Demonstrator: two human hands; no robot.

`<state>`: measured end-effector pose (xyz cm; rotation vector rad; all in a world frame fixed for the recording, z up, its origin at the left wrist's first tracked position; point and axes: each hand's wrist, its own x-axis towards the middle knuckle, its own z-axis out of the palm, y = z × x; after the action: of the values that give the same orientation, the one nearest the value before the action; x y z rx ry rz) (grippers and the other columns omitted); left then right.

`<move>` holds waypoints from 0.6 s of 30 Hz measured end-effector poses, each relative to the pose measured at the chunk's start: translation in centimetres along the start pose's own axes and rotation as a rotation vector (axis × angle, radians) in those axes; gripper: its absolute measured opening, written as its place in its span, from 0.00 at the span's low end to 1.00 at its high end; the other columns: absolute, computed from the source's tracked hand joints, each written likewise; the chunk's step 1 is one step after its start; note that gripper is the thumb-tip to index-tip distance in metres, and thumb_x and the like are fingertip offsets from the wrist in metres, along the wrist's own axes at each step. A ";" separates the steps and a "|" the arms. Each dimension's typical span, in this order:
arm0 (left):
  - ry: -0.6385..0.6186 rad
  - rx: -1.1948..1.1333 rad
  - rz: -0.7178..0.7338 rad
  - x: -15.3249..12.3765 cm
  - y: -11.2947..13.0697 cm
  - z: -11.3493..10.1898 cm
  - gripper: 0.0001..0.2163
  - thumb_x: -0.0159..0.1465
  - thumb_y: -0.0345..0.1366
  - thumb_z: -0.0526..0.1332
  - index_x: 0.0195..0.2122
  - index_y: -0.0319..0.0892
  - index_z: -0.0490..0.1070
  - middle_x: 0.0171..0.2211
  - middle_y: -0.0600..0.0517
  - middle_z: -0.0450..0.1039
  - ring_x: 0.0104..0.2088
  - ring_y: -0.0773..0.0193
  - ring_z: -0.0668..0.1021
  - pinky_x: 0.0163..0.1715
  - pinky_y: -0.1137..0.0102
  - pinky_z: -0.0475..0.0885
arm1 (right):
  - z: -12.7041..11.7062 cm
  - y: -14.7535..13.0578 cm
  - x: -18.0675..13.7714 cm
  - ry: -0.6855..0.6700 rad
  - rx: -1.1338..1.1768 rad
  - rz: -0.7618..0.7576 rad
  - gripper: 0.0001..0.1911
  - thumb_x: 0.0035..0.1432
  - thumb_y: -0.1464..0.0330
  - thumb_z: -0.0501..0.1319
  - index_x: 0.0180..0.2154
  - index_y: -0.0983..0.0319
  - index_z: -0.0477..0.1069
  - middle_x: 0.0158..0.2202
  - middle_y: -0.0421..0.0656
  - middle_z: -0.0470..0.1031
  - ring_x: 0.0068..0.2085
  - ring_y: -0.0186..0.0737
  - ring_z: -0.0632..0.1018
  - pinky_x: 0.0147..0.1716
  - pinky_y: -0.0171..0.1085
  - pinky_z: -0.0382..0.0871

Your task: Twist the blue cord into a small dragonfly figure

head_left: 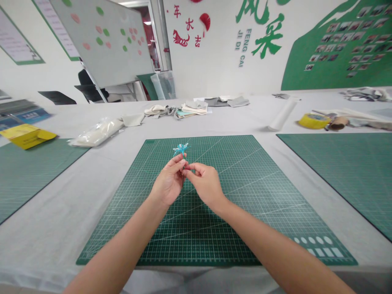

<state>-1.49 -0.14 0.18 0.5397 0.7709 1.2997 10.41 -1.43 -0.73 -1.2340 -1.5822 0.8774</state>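
Note:
A small blue-and-white flower point(181, 149) with thin petals stands upright above the green cutting mat point(245, 192). My left hand point(169, 181) pinches its thin stem just under the petals. Lower on the stem, the thumb and fingertips of my right hand point(205, 181) are pressed together, touching or close to my left fingers. Both hands are raised over the mat's middle. The fingers hide most of the stem, and only a short dark piece shows below them.
More cutting mats lie left point(39, 171) and right point(346, 171). Beyond are a yellow box point(27, 135), a clear plastic packet point(96, 132), folded cloths point(194, 107), a white roll point(283, 114), yellow tape point(314, 121) and a cardboard tube point(337, 123). A whiteboard point(113, 41) stands behind.

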 end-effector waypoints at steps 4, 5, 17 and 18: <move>0.004 -0.044 0.016 -0.2 -0.1 0.2 0.09 0.56 0.24 0.63 0.37 0.41 0.72 0.28 0.57 0.70 0.27 0.75 0.73 0.31 0.78 0.69 | 0.0 -0.2 0.2 0.013 0.033 0.006 0.10 0.55 0.62 0.61 0.32 0.62 0.77 0.15 0.33 0.58 0.19 0.29 0.58 0.20 0.34 0.48; 0.001 -0.052 0.015 -0.3 0.0 0.3 0.09 0.56 0.24 0.63 0.37 0.41 0.72 0.28 0.56 0.70 0.27 0.75 0.73 0.31 0.78 0.69 | -0.1 -0.2 0.3 0.009 0.050 0.008 0.10 0.54 0.63 0.61 0.31 0.62 0.76 0.15 0.32 0.57 0.19 0.29 0.58 0.20 0.33 0.48; -0.020 -0.051 0.075 -0.1 0.1 -0.1 0.11 0.53 0.23 0.66 0.37 0.38 0.72 0.29 0.56 0.72 0.23 0.78 0.71 0.25 0.82 0.67 | -1.2 -1.2 0.0 0.039 0.144 -0.111 0.11 0.58 0.64 0.59 0.30 0.61 0.77 0.21 0.37 0.67 0.24 0.30 0.66 0.25 0.33 0.57; -0.011 -0.035 0.091 0.0 0.1 -0.2 0.11 0.53 0.23 0.67 0.37 0.38 0.72 0.28 0.56 0.72 0.23 0.78 0.71 0.24 0.82 0.67 | -1.2 -1.4 -0.1 0.029 0.205 -0.135 0.12 0.59 0.64 0.58 0.31 0.61 0.78 0.22 0.38 0.68 0.26 0.31 0.67 0.27 0.33 0.59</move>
<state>-1.66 -0.18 0.12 0.5595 0.7200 1.3908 11.16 -1.90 0.89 -0.9794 -1.4935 0.9060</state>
